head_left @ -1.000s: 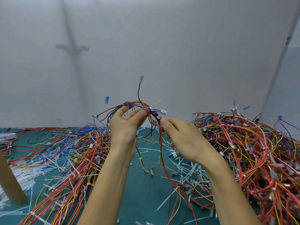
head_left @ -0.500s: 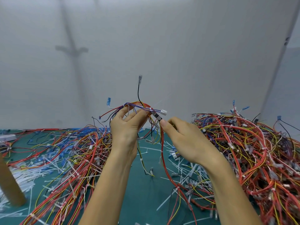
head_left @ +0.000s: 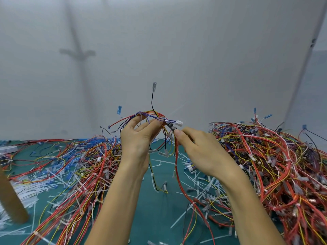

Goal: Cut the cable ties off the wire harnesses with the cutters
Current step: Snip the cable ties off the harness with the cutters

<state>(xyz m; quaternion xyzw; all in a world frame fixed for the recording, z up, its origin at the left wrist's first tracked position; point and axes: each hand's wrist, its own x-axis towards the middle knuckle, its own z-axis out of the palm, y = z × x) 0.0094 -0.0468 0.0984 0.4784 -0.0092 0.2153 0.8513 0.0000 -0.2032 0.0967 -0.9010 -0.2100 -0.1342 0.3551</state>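
Observation:
My left hand (head_left: 137,140) holds a wire harness (head_left: 150,115) of red, yellow, purple and black wires up above the table, pinched between thumb and fingers. A white connector (head_left: 179,123) sticks out to its right, and long red wires hang down to the mat. My right hand (head_left: 200,152) grips the cutters (head_left: 171,125). Only their dark tip shows past my fingertips, and it lies against the bundle just below the connector. The handles are hidden in my palm. A thin white cable tie tail (head_left: 177,110) points up and right from the bundle.
Big tangles of harnesses lie on the left (head_left: 79,165) and on the right (head_left: 269,165) of the green mat (head_left: 155,214). Several cut white ties (head_left: 194,175) litter the mat. A brown post (head_left: 10,200) stands at the far left, and a white wall rises behind.
Both hands stay almost still at the raised harness. The cutter tip shifts only slightly against the bundle.

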